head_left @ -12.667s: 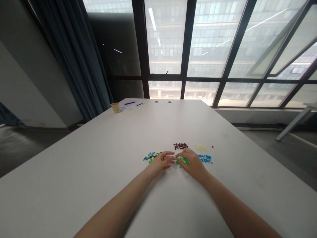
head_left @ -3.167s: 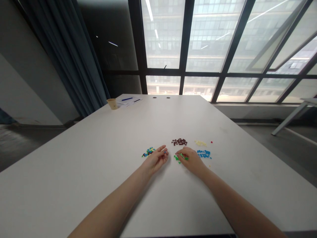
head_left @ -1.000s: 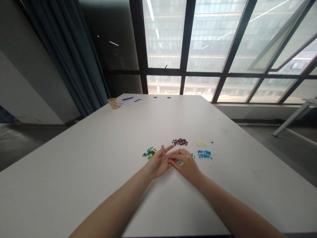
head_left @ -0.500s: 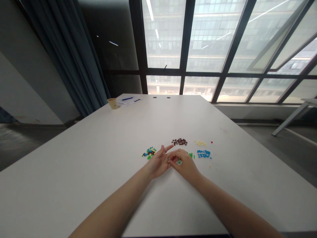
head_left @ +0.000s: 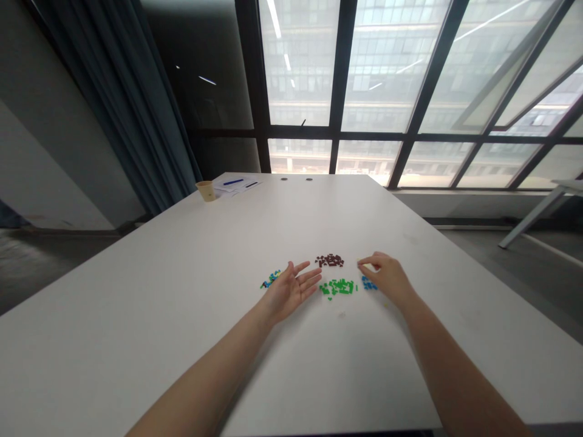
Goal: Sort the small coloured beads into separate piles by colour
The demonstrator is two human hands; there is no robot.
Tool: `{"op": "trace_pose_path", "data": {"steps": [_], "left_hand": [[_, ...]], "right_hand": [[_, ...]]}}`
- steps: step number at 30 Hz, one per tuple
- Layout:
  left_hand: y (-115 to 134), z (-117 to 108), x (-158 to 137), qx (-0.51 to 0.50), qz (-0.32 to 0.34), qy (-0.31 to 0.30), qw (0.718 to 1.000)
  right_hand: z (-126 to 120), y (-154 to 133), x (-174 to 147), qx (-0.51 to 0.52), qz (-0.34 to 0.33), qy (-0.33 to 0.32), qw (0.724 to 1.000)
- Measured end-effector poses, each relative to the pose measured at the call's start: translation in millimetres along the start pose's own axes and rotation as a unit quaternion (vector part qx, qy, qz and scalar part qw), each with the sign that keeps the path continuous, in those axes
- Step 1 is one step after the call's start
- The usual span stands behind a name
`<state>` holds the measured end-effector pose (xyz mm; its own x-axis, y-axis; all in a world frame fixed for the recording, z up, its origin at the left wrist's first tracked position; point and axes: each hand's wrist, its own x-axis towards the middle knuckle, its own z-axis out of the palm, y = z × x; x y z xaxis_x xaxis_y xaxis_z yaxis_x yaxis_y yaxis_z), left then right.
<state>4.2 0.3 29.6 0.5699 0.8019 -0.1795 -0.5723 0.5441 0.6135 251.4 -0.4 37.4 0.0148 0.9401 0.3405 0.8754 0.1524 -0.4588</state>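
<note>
My left hand [head_left: 294,292] lies palm up with its fingers spread, and no piece shows on the palm. Partly behind its thumb is a mixed pile of small coloured pieces [head_left: 270,280]. My right hand [head_left: 385,273] is closed in a pinch over the right-hand piles; whatever its fingertips hold is too small to make out. Under it, small blue pieces [head_left: 368,283] are partly covered, and the pale yellow pieces [head_left: 367,265] are mostly hidden. Green pieces [head_left: 339,287] lie between my hands, with dark brown pieces [head_left: 330,260] just beyond them.
A white table [head_left: 255,243] stretches toward the windows. At its far left are a paper cup [head_left: 206,191] and papers [head_left: 237,184] with a blue pen [head_left: 233,182]. A small pale bit [head_left: 341,314] lies nearer to me than the green pieces.
My right hand has left my left palm and moved right, over the blue and yellow piles. The green pile is uncovered. My left hand has stayed nearly in place, its fingers now in full view.
</note>
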Motion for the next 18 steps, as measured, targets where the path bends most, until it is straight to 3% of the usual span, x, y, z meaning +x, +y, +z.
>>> {"op": "trace_pose_path", "data": {"steps": [4,6,9,13,18], "left_hand": [[5.5,-2.4,-0.6,0.110,0.028,0.091,0.989],[6.6,-5.5,-0.1,0.157,0.047,0.128,0.978],[7.8,-9.6,0.9,0.178,0.057,0.150,0.971],[10.0,-10.8,1.7,0.177,0.062,0.162,0.969],[25.7,-14.3,0.4,0.167,0.089,0.176,0.966]], "right_hand": [[-21.8,58.1,6.8,-0.113,0.161,-0.100,0.975],[-22.0,71.1,6.0,-0.119,0.199,-0.162,0.959],[-16.9,70.7,4.8,-0.122,0.218,-0.207,0.946],[-14.2,63.3,5.3,-0.145,0.244,-0.203,0.937],[-17.4,79.7,5.2,-0.138,0.236,-0.194,0.942]]}}
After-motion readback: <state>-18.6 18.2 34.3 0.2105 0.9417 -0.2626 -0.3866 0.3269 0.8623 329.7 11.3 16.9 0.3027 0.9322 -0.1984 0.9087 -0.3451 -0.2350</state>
